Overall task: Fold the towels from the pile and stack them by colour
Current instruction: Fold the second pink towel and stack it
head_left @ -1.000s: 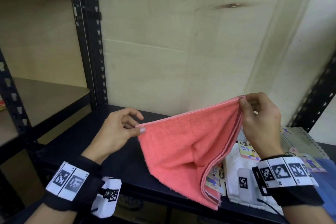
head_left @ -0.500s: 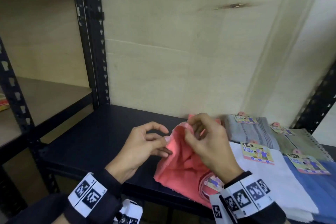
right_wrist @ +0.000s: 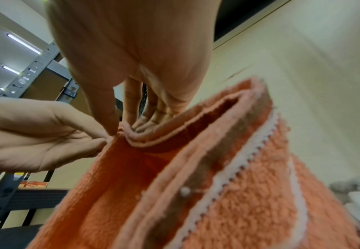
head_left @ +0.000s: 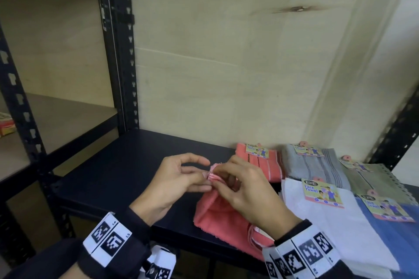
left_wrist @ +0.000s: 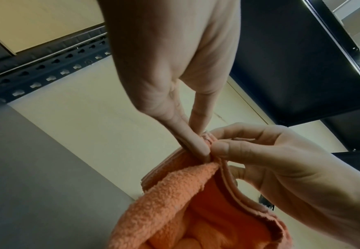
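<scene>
Above shelf (head_left: 118,179): both hands pinch fluffy coral towel (head_left: 217,217).

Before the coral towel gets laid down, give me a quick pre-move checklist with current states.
1. Left hand pinches coral towel corners: ok.
2. Right hand pinches the same corners: ok.
3. Corners exactly aligned: cannot tell.
4. Bare shelf space left of the towel: ok.
5. Matching folded coral towel at the back to stack on: ok.
6. Paper tag tucked inside: cannot tell.
</scene>
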